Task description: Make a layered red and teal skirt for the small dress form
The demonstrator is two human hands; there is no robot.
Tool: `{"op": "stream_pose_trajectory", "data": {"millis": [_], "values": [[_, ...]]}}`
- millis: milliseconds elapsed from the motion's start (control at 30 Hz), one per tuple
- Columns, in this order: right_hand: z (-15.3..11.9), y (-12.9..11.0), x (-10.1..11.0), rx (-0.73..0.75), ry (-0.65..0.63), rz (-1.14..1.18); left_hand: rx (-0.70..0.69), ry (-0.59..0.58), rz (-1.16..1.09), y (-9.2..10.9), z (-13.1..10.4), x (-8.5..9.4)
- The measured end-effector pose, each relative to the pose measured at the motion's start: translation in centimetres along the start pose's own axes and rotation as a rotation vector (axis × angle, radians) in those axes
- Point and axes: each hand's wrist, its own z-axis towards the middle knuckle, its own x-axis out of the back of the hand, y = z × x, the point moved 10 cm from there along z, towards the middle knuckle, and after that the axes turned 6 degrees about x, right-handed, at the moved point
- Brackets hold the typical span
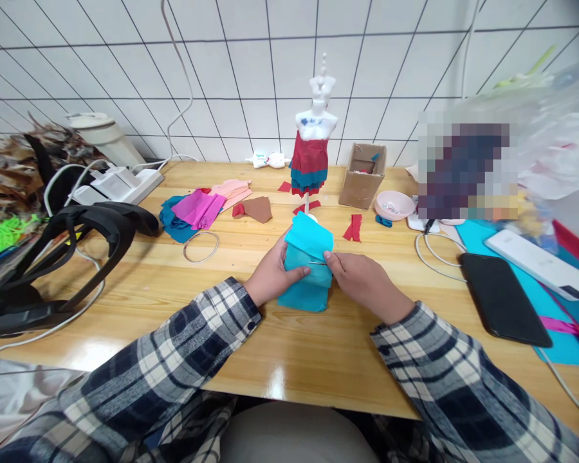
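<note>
A folded piece of turquoise cloth is held up over the table in front of me. My left hand grips its left side, with the thumb laid across the front. At the right edge, my right hand pinches a thin sewing needle, which lies across the cloth just under the fold. Behind the cloth stands a small white dress form wearing a layered red and teal skirt. The cloth partly hides the form's base.
Fabric scraps lie at the left, near a black headset and a power strip. To the right are a cardboard box, a pink bowl of small beads, a black phone and a white power bank.
</note>
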Motion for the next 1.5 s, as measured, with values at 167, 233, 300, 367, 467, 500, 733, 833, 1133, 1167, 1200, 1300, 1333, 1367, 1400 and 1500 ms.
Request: {"op": "stream_pose_trajectory", "data": {"millis": [167, 233, 300, 367, 467, 500, 733, 833, 1133, 1167, 1200, 1300, 1333, 1367, 1400, 1500], "values": [[0.0, 0.1, 0.1, -0.017, -0.019, 0.007, -0.015, 0.010, -0.015, 0.3, -0.1, 0.1], [0.1, 0.3, 0.0, -0.022, -0.030, 0.013, -0.014, 0.014, -0.027, 0.3, -0.1, 0.1], [0.1, 0.4, 0.0, -0.023, -0.030, 0.023, -0.015, 0.017, -0.034, 0.4, -0.1, 0.2], [0.2, 0.6, 0.1, -0.028, -0.025, 0.040, -0.020, 0.019, -0.033, 0.5, -0.1, 0.2], [0.2, 0.9, 0.2, -0.046, -0.017, 0.044, -0.025, 0.019, -0.028, 0.5, -0.1, 0.3], [0.2, 1.0, 0.3, -0.051, -0.014, 0.037, -0.030, 0.018, -0.029, 0.6, -0.1, 0.3], [0.1, 0.8, 0.5, -0.053, -0.018, 0.013, -0.035, 0.016, -0.021, 0.6, -0.1, 0.2], [0.0, 0.6, 0.4, -0.052, -0.016, 0.018, -0.036, 0.005, -0.031, 0.7, -0.2, -0.1], [0.1, 1.1, 0.6, -0.065, -0.024, -0.021, -0.018, -0.047, -0.078, 0.7, -0.1, -0.5], [0.2, 1.4, 0.8, -0.077, -0.018, -0.032, -0.021, -0.055, -0.087, 0.8, -0.1, -0.6], [0.2, 1.6, 1.0, -0.086, -0.012, -0.043, -0.024, -0.059, -0.091, 0.9, -0.1, -0.6], [0.2, 1.8, 1.1, -0.084, -0.026, -0.058, -0.012, -0.060, -0.091, 1.0, -0.1, -0.6], [0.1, 1.6, 0.9, -0.077, -0.035, -0.057, 0.000, -0.062, -0.091, 0.9, -0.2, -0.7], [0.1, 1.5, 0.8, -0.070, -0.041, -0.055, 0.012, -0.064, -0.091, 0.9, -0.3, -0.8], [0.1, 1.3, 0.6, -0.063, -0.046, -0.052, 0.022, -0.067, -0.091, 0.8, -0.3, -0.9], [0.1, 1.0, 0.1, -0.043, -0.052, -0.013, 0.029, -0.082, -0.082, 0.6, -0.4, -1.1]]}}
